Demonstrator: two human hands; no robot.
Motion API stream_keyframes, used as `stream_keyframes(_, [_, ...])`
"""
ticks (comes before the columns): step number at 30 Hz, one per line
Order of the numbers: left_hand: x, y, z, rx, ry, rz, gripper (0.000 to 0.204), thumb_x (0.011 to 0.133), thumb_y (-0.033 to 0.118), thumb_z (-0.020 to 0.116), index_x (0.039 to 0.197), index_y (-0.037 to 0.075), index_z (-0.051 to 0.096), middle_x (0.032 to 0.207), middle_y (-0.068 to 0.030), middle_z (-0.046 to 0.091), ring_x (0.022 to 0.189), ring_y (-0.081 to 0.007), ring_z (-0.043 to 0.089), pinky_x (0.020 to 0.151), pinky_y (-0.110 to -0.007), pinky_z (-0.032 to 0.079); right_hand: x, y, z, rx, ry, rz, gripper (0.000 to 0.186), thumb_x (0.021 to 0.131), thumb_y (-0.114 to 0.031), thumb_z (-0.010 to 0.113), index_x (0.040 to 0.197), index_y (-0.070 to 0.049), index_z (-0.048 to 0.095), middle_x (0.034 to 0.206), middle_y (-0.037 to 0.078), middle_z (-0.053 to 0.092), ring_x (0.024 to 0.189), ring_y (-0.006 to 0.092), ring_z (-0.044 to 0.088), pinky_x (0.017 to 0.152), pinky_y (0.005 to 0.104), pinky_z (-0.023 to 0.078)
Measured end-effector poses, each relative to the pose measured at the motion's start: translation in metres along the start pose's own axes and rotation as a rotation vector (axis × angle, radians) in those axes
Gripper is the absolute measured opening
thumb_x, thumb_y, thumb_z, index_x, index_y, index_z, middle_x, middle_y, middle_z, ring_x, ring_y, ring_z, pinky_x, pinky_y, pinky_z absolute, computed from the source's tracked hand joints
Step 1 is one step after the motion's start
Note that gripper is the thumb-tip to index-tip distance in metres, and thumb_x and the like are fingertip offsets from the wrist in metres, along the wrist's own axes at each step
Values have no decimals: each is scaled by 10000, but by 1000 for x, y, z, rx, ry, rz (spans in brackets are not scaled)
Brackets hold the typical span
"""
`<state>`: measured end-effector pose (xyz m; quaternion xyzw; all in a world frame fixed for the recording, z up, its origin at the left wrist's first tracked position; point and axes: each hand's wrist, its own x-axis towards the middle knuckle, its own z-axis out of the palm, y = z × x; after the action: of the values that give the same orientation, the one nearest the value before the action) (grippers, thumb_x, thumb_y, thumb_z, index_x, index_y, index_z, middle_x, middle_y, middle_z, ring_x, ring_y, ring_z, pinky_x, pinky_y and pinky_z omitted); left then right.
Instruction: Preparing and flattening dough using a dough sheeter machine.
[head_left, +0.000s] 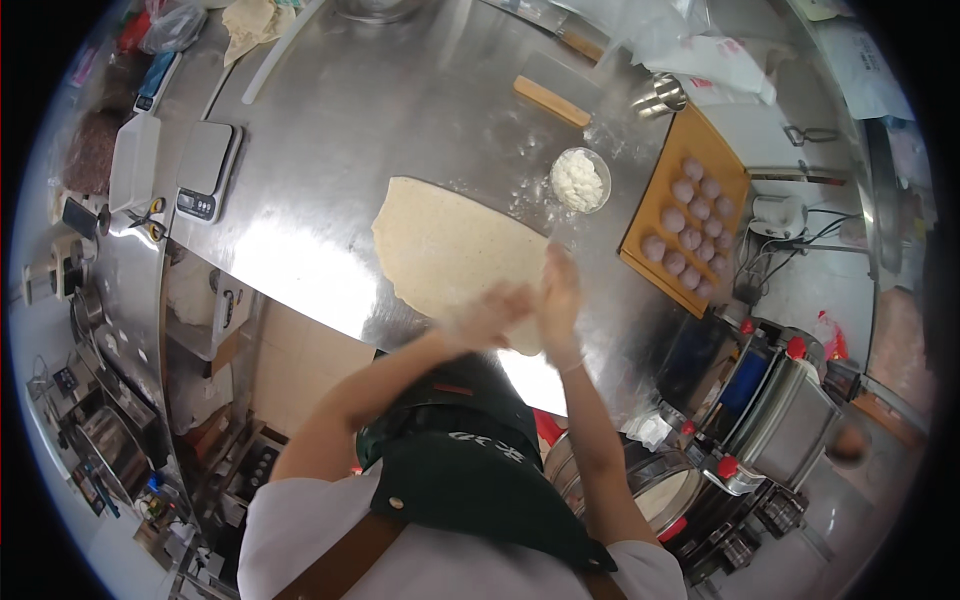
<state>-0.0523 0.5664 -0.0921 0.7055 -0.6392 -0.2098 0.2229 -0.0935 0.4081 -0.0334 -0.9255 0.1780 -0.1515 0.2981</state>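
A wide flat sheet of pale dough (pixel 450 235) lies on the steel worktable. Over its near right corner my left hand (pixel 490 316) is blurred by motion, its fingers stretched toward the other hand. Close beside it, at the dough's right edge, my right hand (pixel 558 300) points away from me with fingers extended, also somewhat blurred. I see nothing held in either hand. Beyond my right hand stands a round bowl of white flour (pixel 580 181), with loose flour scattered around it.
A dough scraper (pixel 553 98) with a wooden edge lies at the back, near a metal cup (pixel 660 95). On the right, a wooden board (pixel 655 205) bears several pale purple balls. A digital scale (pixel 207 172) sits at left. Rolling machinery (pixel 770 410) stands at lower right.
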Motion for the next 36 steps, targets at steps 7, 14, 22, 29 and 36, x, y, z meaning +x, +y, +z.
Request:
stream_keyframes(7, [-57,-135,-120,467,223,-582,803,873,523,510,1484,82,234,1554,-111,204,1435,-307,172,1145,-516,170,-18,-58,65,-326,-546,-372,630,878,-338,552,1423,-79,371,1518,109,285,1393,339,254,1124,550,177])
stream_keyframes(14, [-26,-137,-136,322,110,-475,445,852,310,607,1242,98,568,1174,-106,583,1167,-296,500,958,-420,421,7,77,16,-645,-99,-110,604,873,-432,563,1368,-100,461,1483,145,338,1344,344,334,1078,515,276])
stream_keyframes(22, [-24,-122,-166,8,-7,-409,161,809,151,640,929,45,659,944,-138,649,921,-340,594,815,-410,469,22,40,-26,6,-327,298,357,759,-189,718,1051,5,648,989,174,667,910,323,643,829,366,495])
stream_keyframes(29, [-50,-39,-264,-280,225,-321,217,834,80,601,1035,90,682,948,-129,694,866,-295,669,743,-374,531,20,-46,-155,287,-273,257,225,775,-45,680,998,-23,681,938,142,657,839,270,646,744,307,508])
stream_keyframes(36, [-73,-55,-174,316,355,79,305,849,107,585,1144,123,659,1099,-53,682,969,-235,668,830,-332,552,-40,-4,-121,-286,-45,-338,291,676,-9,670,958,-78,698,849,64,619,760,244,626,623,334,523])
